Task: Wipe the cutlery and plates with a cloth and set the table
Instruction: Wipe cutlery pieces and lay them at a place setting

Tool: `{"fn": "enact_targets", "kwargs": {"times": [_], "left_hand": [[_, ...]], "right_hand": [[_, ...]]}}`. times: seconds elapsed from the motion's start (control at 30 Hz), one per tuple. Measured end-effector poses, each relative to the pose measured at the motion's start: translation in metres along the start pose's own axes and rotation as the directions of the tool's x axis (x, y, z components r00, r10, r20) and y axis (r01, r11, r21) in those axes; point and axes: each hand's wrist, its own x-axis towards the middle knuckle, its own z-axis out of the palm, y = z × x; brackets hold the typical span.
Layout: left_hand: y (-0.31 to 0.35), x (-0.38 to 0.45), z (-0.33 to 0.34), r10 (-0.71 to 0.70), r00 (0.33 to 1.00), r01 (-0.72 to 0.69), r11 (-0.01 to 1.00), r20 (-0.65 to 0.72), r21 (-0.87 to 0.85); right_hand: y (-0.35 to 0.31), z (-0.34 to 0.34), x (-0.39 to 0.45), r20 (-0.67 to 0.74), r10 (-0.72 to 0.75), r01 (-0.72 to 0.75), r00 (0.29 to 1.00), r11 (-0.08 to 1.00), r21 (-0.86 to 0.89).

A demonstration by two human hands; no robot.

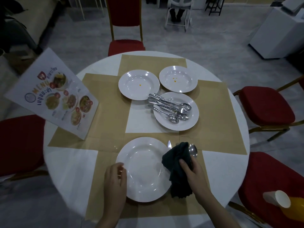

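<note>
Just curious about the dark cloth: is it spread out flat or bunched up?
Bunched up. The dark cloth is crumpled in the right hand, draping over the near plate.

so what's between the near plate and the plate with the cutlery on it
In the head view, nothing stands between the near plate and the cutlery plate: only white tabletop and a strip of tan placemat.

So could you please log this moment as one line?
right hand: grips dark cloth | left hand: touches near plate rim | cutlery pile: waiting
</note>
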Motion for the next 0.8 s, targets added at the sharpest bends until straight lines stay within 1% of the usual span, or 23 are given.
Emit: {"fn": "enact_targets", "kwargs": {"times": [0.07, 0.1, 0.2, 0.3, 0.4, 0.5, 0.6, 0.67, 0.8], "left_hand": [[0.021, 0.002, 0.014, 0.111, 0.991, -0.110, 0.994, 0.077, -0.026], [0.031, 0.004, 0.023, 0.141, 0.983, -0.139, 0.990, 0.120, -0.030], [0.065, 0.022, 0.052, 0.144, 0.961, -0.137, 0.990, 0.236, -0.046], [0.094, 0.054, 0.083, 0.228, 0.933, -0.242, 0.970, 0.279, 0.016], [0.117, 0.098, 0.113, 0.330, 0.894, -0.381, 0.916, 0.303, 0.125], [0.127, 0.147, 0.143, 0.383, 0.850, -0.502, 0.797, 0.362, 0.336], [0.130, 0.180, 0.164, 0.325, 0.831, -0.543, 0.652, 0.452, 0.529], [0.132, 0.189, 0.172, 0.289, 0.816, -0.569, 0.555, 0.500, 0.607], [0.131, 0.197, 0.177, 0.290, 0.808, -0.588, 0.350, 0.512, 0.729]], "right_hand": [[0.002, -0.008, 0.006, -0.020, 0.037, -0.036, 0.999, 0.999, 0.031], [0.004, -0.012, 0.010, -0.028, 0.068, -0.066, 0.997, 0.996, 0.054], [0.006, -0.028, 0.028, -0.029, 0.154, -0.150, 0.988, 0.980, 0.129], [0.000, -0.047, 0.053, 0.009, 0.190, -0.189, 0.982, 0.967, 0.169], [-0.007, -0.067, 0.082, 0.066, 0.183, -0.191, 0.981, 0.968, 0.160], [-0.017, -0.084, 0.106, 0.156, 0.158, -0.183, 0.975, 0.970, 0.160], [-0.019, -0.097, 0.123, 0.208, 0.168, -0.202, 0.964, 0.967, 0.152], [-0.017, -0.105, 0.130, 0.228, 0.184, -0.220, 0.956, 0.965, 0.145], [-0.011, -0.117, 0.137, 0.231, 0.217, -0.251, 0.949, 0.959, 0.132]]}}
